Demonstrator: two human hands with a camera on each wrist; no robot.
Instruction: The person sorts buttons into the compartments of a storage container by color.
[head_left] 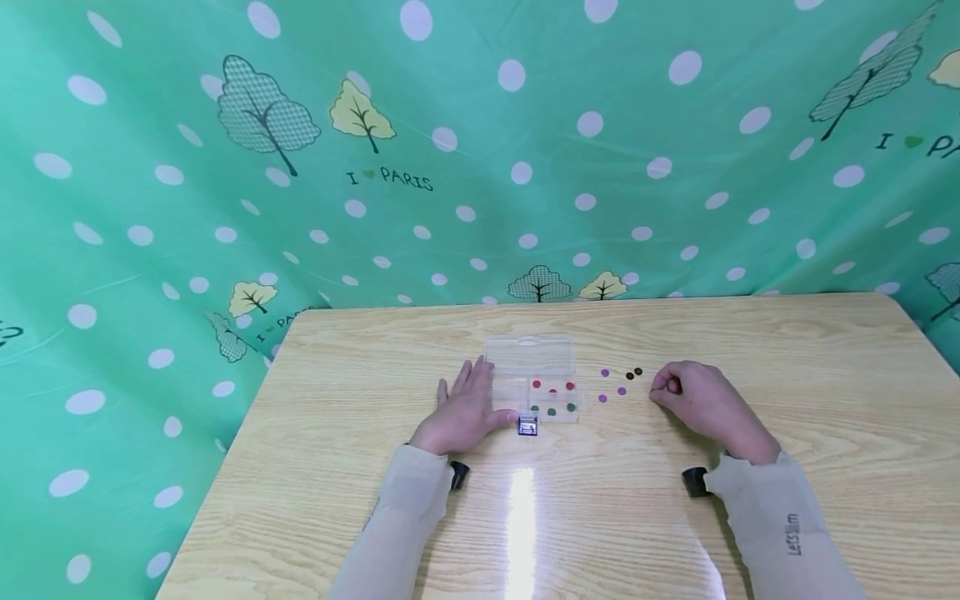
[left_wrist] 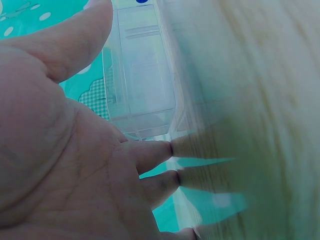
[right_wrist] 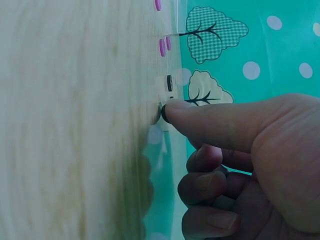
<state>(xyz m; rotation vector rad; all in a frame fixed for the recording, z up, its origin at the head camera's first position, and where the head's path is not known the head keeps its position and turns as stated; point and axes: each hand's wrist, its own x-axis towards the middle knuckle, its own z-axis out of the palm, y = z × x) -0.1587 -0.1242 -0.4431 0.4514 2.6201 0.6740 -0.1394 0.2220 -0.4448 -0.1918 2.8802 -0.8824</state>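
Observation:
My left hand (head_left: 462, 412) lies flat with spread fingers at the left side of a clear plastic box (head_left: 510, 392), its thumb at the front edge by the blue-and-white latch (head_left: 527, 426). The box's transparent lid (head_left: 529, 356) is folded back; red buttons (head_left: 570, 386) and green buttons (head_left: 572, 407) sit in its right part. At the right, my right hand (head_left: 693, 400) pinches a small black button (right_wrist: 164, 114) by the thumb tip, close over the table, other fingers curled. Two more black buttons (head_left: 638, 372) lie just left of that hand.
Three purple buttons (head_left: 621, 391) are scattered between the box and the black ones. Everything rests on a light wooden table (head_left: 360, 517). A green dotted cloth (head_left: 465, 167) hangs behind the table's far edge.

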